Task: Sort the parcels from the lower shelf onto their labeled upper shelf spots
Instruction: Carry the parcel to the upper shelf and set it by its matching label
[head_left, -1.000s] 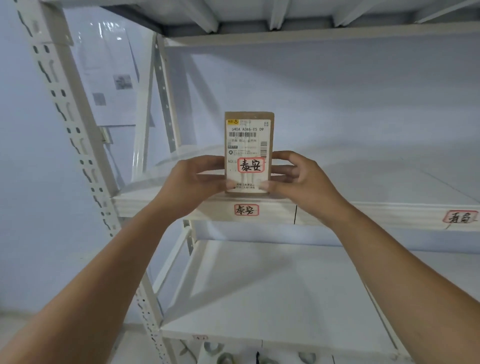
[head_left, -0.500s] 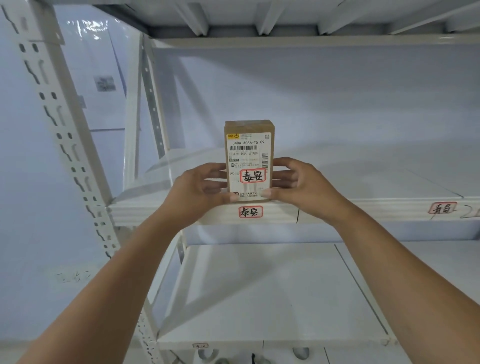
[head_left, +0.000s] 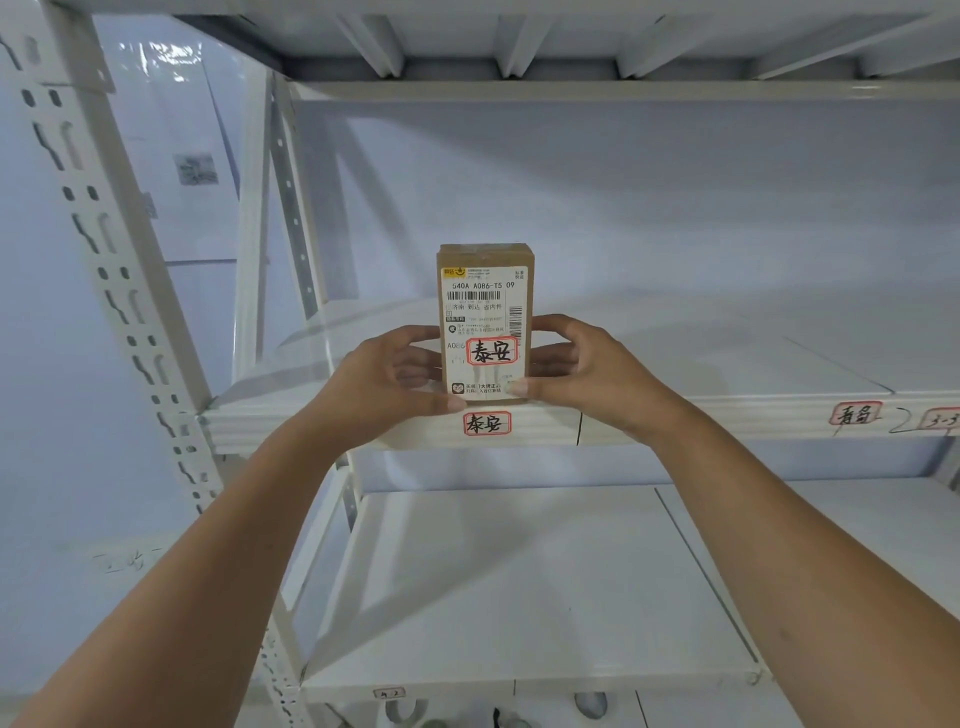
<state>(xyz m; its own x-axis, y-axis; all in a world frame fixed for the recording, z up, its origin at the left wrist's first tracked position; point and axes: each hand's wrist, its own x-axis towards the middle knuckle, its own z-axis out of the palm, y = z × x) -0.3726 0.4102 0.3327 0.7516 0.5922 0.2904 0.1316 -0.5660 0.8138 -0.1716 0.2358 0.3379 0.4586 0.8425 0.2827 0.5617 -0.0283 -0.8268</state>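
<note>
Brown cardboard parcel (head_left: 485, 322) stands upright on the front edge of the upper shelf (head_left: 727, 415), white shipping label facing out; a red-bordered sticker on it, 泰安 (head_left: 492, 352), sits directly above the matching red-bordered shelf tag 泰安 (head_left: 487, 423) on the shelf lip; match reads correct.

Left hand (head_left: 387, 379) and right hand (head_left: 582, 371) flank the parcel low on its 2 sides, thumbs at the bottom front corners, fingers curled round toward the back; both clamped on it, neither released.

Change over the last second: the parcel was held slightly higher and covering the shelf lip; now its base appears to meet the shelf surface and the tag below is fully exposed; view has also drifted, so a 2nd tag (head_left: 856, 414) shows far right on the same lip, beside it further scrawl I cannot read.

Judgement: placement step is all but done for this parcel; what remains is letting go without tipping it, since it stands tall on a narrow base near the edge; a nudge farther back would steady it.

Lower shelf (head_left: 519, 597) in view shows no parcels on its visible part; the rest of the sort cannot be gauged from here.
</note>
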